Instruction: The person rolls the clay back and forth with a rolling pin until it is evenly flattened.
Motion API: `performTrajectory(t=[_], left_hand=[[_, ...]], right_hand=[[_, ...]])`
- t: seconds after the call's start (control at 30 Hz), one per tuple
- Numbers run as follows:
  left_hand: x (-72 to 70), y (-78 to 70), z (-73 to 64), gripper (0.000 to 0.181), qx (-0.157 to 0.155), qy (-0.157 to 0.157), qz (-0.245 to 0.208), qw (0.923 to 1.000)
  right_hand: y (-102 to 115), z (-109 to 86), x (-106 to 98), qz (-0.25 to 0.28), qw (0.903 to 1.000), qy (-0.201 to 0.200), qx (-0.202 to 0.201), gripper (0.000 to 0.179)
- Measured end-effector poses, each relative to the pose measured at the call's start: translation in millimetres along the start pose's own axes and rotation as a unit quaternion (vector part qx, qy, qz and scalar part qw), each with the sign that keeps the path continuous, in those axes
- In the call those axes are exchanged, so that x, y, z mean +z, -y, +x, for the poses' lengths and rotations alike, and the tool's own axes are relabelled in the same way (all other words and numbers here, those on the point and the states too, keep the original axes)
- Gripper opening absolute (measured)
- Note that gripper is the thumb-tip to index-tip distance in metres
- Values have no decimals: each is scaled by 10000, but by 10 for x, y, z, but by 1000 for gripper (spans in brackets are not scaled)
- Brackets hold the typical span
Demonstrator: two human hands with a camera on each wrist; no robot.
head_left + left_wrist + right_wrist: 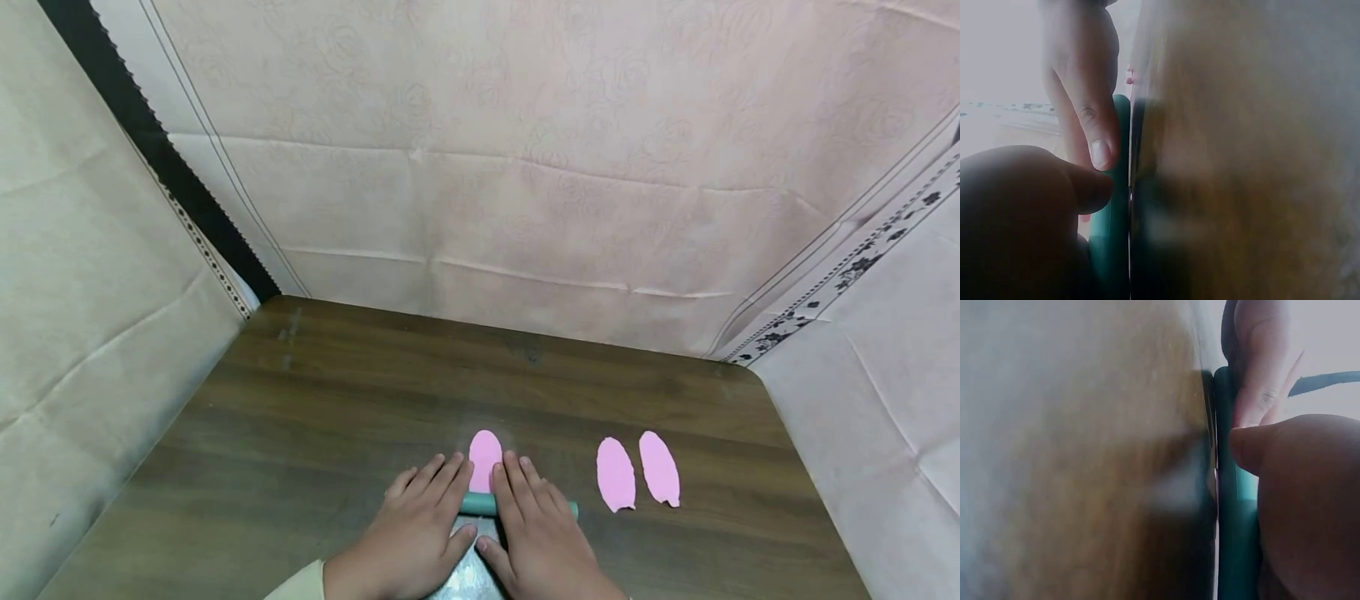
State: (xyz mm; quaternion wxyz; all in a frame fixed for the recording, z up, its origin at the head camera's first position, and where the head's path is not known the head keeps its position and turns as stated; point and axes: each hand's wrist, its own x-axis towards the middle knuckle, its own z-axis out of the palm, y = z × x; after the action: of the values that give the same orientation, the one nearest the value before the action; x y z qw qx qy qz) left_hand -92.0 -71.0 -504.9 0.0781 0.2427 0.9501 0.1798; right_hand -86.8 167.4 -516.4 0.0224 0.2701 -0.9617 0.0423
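A smooth green rolling rod point(478, 504) lies crosswise on the table near the front. My left hand point(416, 529) rests on its left part and my right hand point(538, 533) on its right part, palms down with the fingers stretched forward. Between my fingertips, a flat pink oval piece point(485, 457) reaches out from the far side of the rod; its near end is hidden. Both thumbs point inward on the near side. In the left wrist view the rod point(1110, 231) runs under the hands, close along the tabletop. The right wrist view shows the rod point(1238, 544) beneath the thumb.
Two more flat pink ovals, a left one point(616, 473) and a right one point(660, 468), lie side by side to the right of my hands. The brown wooden table point(360, 375) has pale patterned cloth point(525, 208) hanging behind it and at both sides.
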Motion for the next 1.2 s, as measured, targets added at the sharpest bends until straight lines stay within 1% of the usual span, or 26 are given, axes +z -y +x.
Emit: performTrajectory(t=[0.1,0.17,0.23,0.3,0.5,0.63,0.7,0.93,1.1,1.2], left_hand=[[-6,7,47,73,24,-199,166,9997],[-12,28,124,71,13,-318,321,9990],[-22,63,229,70,-24,-390,410,9984],[-27,110,346,69,-80,-413,409,9983],[-28,297,694,69,-255,-479,440,9976],[-87,397,881,70,-399,-404,325,9979],[-131,433,968,70,-469,-387,249,9978],[-215,537,1195,72,-762,-324,55,9965],[-263,624,1381,70,-905,-465,62,9948],[-278,683,1508,68,-900,-703,57,9934]], right_hand=[[-5,38,-2,-23,10000,-66,10,84],[-20,101,-31,120,9999,-3,68,82],[-56,200,-54,292,9994,92,165,82],[-109,318,-58,441,9985,158,269,81],[-322,665,1,744,9955,353,478,83],[-449,868,6,863,9938,463,532,84],[-507,960,-1,869,9937,443,547,84],[-652,1173,2,929,9931,476,540,78],[-774,1338,23,987,9927,447,533,72],[-852,1430,43,1055,9918,392,610,69]])
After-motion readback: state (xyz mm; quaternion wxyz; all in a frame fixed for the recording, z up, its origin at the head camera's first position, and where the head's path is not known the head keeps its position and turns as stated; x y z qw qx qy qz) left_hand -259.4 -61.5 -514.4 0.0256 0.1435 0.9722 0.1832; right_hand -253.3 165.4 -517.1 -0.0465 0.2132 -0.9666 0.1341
